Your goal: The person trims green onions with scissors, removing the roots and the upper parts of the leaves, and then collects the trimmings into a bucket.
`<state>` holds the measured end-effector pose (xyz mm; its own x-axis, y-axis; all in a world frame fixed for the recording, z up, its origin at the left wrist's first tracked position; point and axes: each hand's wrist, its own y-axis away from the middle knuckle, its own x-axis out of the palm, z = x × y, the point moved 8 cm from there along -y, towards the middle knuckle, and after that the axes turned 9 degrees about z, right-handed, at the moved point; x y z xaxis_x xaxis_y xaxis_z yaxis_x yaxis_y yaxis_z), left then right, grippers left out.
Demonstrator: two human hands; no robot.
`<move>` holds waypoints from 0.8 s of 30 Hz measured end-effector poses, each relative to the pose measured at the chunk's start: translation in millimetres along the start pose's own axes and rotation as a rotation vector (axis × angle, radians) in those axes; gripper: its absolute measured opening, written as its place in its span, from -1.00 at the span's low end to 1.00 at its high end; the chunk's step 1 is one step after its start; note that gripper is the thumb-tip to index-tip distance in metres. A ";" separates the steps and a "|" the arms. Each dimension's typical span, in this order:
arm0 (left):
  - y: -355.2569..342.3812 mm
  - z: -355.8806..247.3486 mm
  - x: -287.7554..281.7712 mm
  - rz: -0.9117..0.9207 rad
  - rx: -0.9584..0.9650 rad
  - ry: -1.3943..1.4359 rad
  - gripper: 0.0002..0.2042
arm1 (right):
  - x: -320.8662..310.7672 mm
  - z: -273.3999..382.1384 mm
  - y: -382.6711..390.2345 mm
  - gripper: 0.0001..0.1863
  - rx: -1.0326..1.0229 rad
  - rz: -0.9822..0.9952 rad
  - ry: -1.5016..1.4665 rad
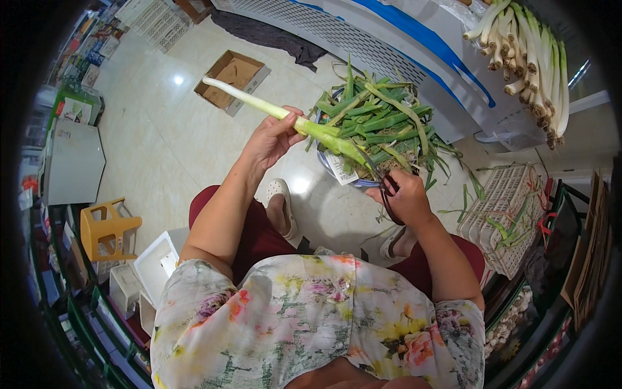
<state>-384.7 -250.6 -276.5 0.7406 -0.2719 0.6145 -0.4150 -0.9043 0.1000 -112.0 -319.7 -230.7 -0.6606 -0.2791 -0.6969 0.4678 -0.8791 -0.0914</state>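
My left hand (pixel 273 139) is closed around the middle of a long green onion (pixel 253 102), whose white end points up and left. Its green end slants down toward my right hand (pixel 405 198), which grips a pair of dark-handled scissors (pixel 389 190). The scissor blades are at the green leaf end; whether they are parted there is too small to tell. Beneath lies a heap of cut green leaves and roots (pixel 389 123), piled in a basin with a blue-and-white rim (pixel 359 183). A white printed card (pixel 339 170) sticks out at the basin's near side.
A bundle of trimmed green onions (pixel 528 65) rests on a surface at upper right. Right of me stands a white plastic crate (pixel 502 214) with leaf scraps. A cardboard box (pixel 232 82) sits on the tiled floor ahead, a yellow stool (pixel 109 228) and white foam box (pixel 159 262) to my left.
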 end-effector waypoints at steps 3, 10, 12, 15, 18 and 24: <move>-4.0 2.5 -0.6 -0.015 -0.021 -0.027 -0.78 | 6.6 -15.3 7.6 -0.52 0.156 -0.032 -0.078; -0.7 2.8 6.2 -0.029 -0.032 -0.203 -0.84 | 2.7 -52.0 9.7 -0.50 0.365 -0.033 -0.126; 6.4 -0.6 9.8 0.010 -0.006 -0.337 -0.86 | -1.1 -58.5 11.4 -0.49 0.405 -0.046 -0.097; 13.2 -19.6 44.8 0.106 0.152 -0.241 -0.53 | -12.5 -59.4 11.9 -0.44 0.400 -0.122 -0.082; 17.0 -30.9 54.4 0.010 0.161 -0.303 -0.50 | -20.1 -54.3 9.3 -0.44 0.386 -0.112 -0.100; 14.9 -20.6 53.9 0.002 0.139 -0.773 -0.64 | -40.1 -33.0 2.1 -0.53 0.338 -0.169 -0.066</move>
<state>-361.9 -271.9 -225.7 0.9189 -0.3791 -0.1093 -0.3843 -0.9227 -0.0302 -65.2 -297.6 -226.4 -0.7536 -0.1341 -0.6435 0.1365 -0.9896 0.0464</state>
